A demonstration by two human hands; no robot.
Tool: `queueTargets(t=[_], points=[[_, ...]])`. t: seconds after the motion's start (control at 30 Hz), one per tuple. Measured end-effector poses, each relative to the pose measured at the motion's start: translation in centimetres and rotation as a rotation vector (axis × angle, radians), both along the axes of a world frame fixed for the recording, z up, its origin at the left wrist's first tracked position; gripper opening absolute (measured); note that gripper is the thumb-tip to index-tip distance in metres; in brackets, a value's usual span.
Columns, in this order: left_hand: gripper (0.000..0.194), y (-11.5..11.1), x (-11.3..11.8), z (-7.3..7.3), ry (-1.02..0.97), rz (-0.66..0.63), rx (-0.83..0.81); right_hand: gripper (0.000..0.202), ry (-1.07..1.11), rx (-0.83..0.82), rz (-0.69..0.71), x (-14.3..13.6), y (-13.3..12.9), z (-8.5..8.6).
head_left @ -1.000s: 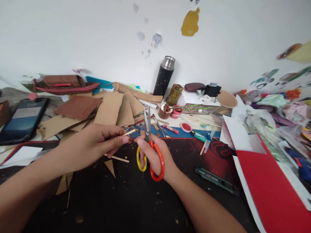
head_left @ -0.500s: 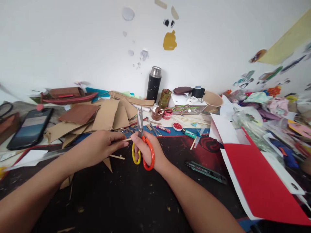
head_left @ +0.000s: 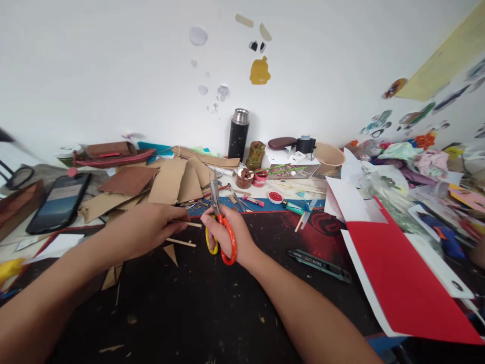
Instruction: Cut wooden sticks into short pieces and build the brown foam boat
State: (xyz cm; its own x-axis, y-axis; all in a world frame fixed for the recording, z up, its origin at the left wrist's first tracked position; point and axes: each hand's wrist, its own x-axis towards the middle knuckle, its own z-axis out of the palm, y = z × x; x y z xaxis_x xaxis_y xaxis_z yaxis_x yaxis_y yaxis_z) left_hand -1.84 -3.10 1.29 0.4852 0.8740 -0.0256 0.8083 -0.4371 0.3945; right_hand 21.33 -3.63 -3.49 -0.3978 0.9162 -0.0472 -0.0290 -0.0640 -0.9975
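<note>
A dark phone (head_left: 58,202) lies at far left, then cardboard pieces (head_left: 164,182). The left hand (head_left: 164,222) pinches a thin wooden stick (head_left: 195,224) above a black mat (head_left: 227,313), its tip pointing right, near scissors (head_left: 216,202) gripped blades-up in the right hand (head_left: 242,232). Further right lie a utility cutter (head_left: 320,265) and a red sheet (head_left: 409,273).

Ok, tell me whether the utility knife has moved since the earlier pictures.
No, in no direction: judged against the red sheet, the utility knife keeps its place to the left.
</note>
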Motion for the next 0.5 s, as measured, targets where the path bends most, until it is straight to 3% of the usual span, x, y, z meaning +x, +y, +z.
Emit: queueTargets(t=[0.17, 0.5], points=[[0.028, 0.2, 0.2, -0.9, 0.106, -0.146, 0.062, 0.038, -0.009, 0.018, -0.021, 0.2, 0.3, 0.0], [0.009, 0.0, -0.1, -1.7, 0.13, -0.146, -0.061, 0.038, -0.026, 0.019, -0.015, 0.1, 0.2, -0.1]])
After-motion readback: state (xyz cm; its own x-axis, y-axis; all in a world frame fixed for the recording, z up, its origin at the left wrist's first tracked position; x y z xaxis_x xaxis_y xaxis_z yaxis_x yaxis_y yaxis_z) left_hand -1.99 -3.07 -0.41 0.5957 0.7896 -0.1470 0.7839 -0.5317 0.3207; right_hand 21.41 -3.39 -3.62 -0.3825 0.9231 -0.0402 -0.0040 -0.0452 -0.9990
